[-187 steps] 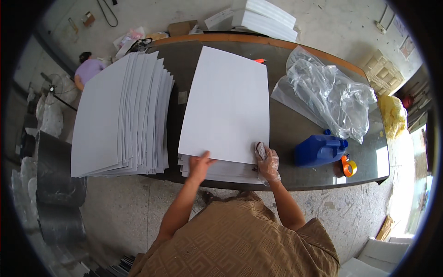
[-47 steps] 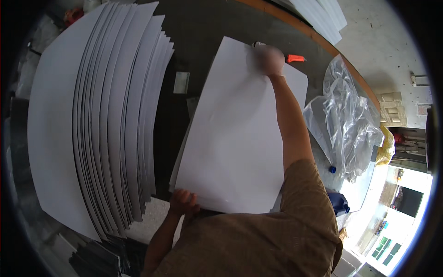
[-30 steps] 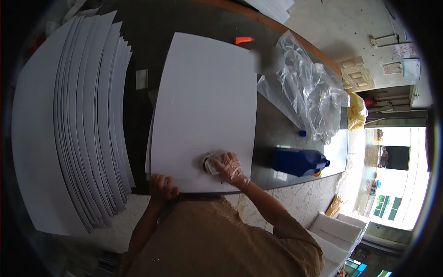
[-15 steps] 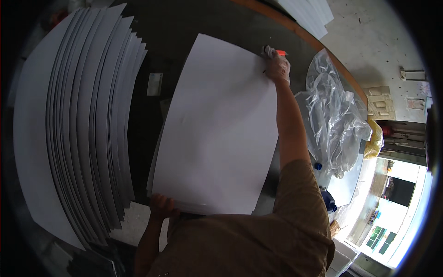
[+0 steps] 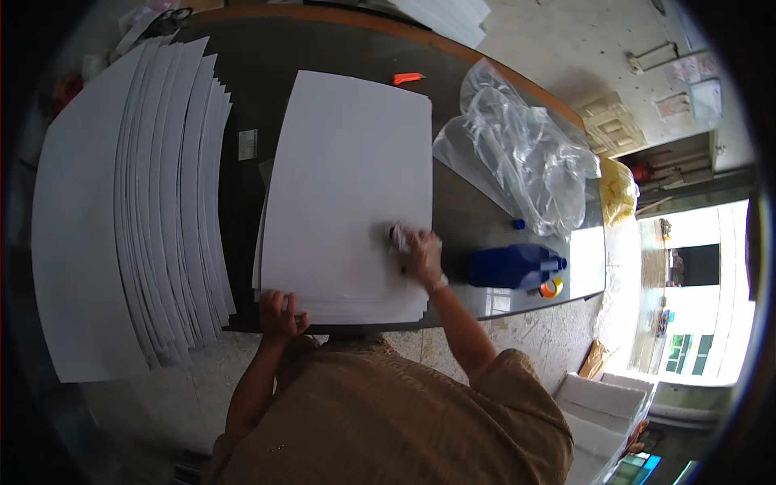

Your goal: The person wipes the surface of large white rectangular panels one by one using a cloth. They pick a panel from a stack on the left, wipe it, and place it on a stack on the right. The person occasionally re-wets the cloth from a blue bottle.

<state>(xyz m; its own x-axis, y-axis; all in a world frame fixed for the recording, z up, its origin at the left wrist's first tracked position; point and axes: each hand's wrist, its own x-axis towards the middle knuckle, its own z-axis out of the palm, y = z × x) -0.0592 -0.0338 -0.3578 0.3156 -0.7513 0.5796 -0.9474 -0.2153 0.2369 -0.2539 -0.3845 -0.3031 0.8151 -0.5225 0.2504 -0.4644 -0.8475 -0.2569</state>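
A stack of large white sheets (image 5: 352, 153) lies on the dark table in front of me. My right hand (image 5: 424, 257), in a thin clear glove, presses a crumpled white rag (image 5: 399, 238) onto the top sheet, right of its middle. Some of the rag is hidden by the fingers. At the near left corner of the stack, my left hand (image 5: 282, 314) curls its fingers over the sheets' edge. Farther left stands a big fanned stack of similar white sheets (image 5: 85, 218).
An orange cutter (image 5: 408, 78) lies beyond the sheets. Right of them are crumpled clear plastic film (image 5: 525, 145), a blue jug (image 5: 508, 267) on its side, a blue cap (image 5: 519, 224) and a yellow tape roll (image 5: 551, 287). A small label (image 5: 247, 145) lies between the stacks.
My right hand has drawn back with the rag from the far right corner to the near right part of the top sheet. My left hand stays at the near left corner. The view has shifted.
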